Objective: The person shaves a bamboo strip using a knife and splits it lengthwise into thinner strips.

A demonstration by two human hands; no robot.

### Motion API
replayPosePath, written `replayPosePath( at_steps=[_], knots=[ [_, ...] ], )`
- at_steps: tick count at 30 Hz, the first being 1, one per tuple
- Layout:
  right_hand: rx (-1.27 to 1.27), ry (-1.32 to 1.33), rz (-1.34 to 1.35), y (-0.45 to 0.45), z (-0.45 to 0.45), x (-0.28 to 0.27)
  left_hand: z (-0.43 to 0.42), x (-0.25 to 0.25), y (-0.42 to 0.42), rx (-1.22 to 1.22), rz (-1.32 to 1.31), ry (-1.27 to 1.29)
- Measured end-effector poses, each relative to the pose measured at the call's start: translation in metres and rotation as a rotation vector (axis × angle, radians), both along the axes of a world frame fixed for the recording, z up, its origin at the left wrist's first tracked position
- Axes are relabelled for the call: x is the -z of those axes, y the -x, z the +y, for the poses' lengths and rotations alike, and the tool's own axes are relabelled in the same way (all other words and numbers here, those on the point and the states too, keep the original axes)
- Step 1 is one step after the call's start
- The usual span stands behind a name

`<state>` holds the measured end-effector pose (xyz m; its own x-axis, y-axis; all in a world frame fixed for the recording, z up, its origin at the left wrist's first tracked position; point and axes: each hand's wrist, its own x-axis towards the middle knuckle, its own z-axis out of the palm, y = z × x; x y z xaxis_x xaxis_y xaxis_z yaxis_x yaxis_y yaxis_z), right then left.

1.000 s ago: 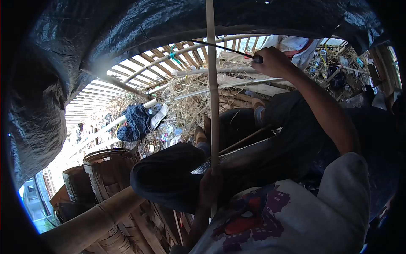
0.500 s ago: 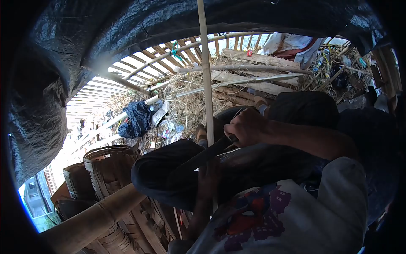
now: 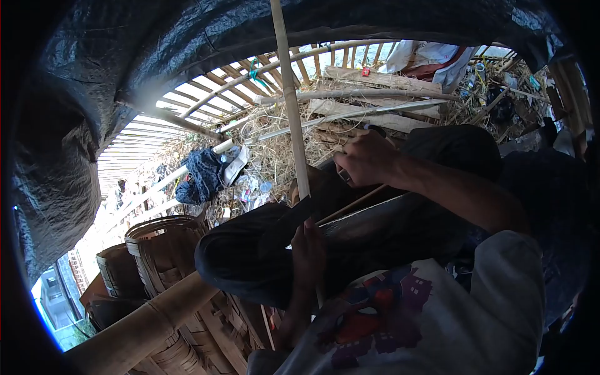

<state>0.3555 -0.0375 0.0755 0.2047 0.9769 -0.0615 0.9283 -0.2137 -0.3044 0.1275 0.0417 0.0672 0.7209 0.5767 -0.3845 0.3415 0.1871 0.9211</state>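
- Head view: a long, pale bamboo strip (image 3: 290, 100) stands nearly upright before a seated worker, its top tilting slightly left and running out of frame, its lower stretch lost in shadow.
- The left hand (image 3: 309, 247) grasps the strip near its lower part, fingers wrapped around it in the gloom.
- To the strip's right, the right hand (image 3: 369, 159) has its fingers clenched on the handle of a dark-bladed knife (image 3: 290, 219); the blade slants across the strip just above the left hand, though whether the edge touches cannot be told.
- Dark trousers (image 3: 244, 253) flank the strip's lower end; a pale printed shirt (image 3: 437, 306) fills the space below and to its right.
- Behind the strip, dry straw (image 3: 272, 156) and scraps litter the ground, with planks (image 3: 381, 117) lying to its right and a bunched dark blue cloth (image 3: 203, 178) to its left.
- Left of the strip and lower down, woven bamboo cylinders (image 3: 162, 247) stand beside a thick bamboo pole (image 3: 144, 322).
- A slatted fence (image 3: 234, 87) lets in glaring daylight behind the strip; a black tarp (image 3: 187, 37) hangs overhead, across its top.
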Motion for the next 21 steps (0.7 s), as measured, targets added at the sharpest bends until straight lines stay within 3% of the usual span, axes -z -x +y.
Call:
replayPosePath(
  at_steps=[2, 5, 6, 7, 9, 13, 17, 19, 20, 21],
  knots=[
    [0.004, -0.067, -0.071, -0.005, 0.001, 0.006, 0.001, 0.001, 0.002, 0.021, 0.006, -0.036],
    [0.506, -0.026, -0.080, -0.061, -0.001, -0.015, -0.004, 0.000, 0.017, -0.082, -0.058, 0.167],
    [0.363, -0.119, -0.261, -0.090, -0.007, -0.010, -0.008, 0.002, 0.027, -0.060, -0.085, 0.240],
    [0.364, 0.026, -0.214, -0.090, -0.004, -0.017, -0.009, 0.003, 0.037, -0.037, -0.111, 0.313],
    [0.424, 0.047, -0.197, -0.080, -0.002, -0.016, -0.002, 0.023, 0.041, -0.049, -0.180, 0.407],
    [0.377, -0.096, -0.020, -0.047, -0.004, 0.002, 0.007, 0.042, 0.052, -0.150, -0.324, 0.690],
    [-0.129, -0.204, -0.087, -0.010, -0.006, 0.020, 0.001, 0.031, 0.044, -0.077, -0.356, 0.693],
    [-0.021, -0.246, -0.057, -0.036, 0.005, 0.017, -0.006, 0.029, 0.042, -0.014, -0.157, 0.300],
    [0.351, -0.183, 0.010, -0.070, 0.013, 0.013, -0.009, 0.039, 0.051, -0.016, -0.147, 0.304],
    [0.723, -0.115, 0.075, -0.101, 0.021, 0.008, -0.011, 0.057, 0.064, 0.253, -0.087, -0.489]
  ],
)
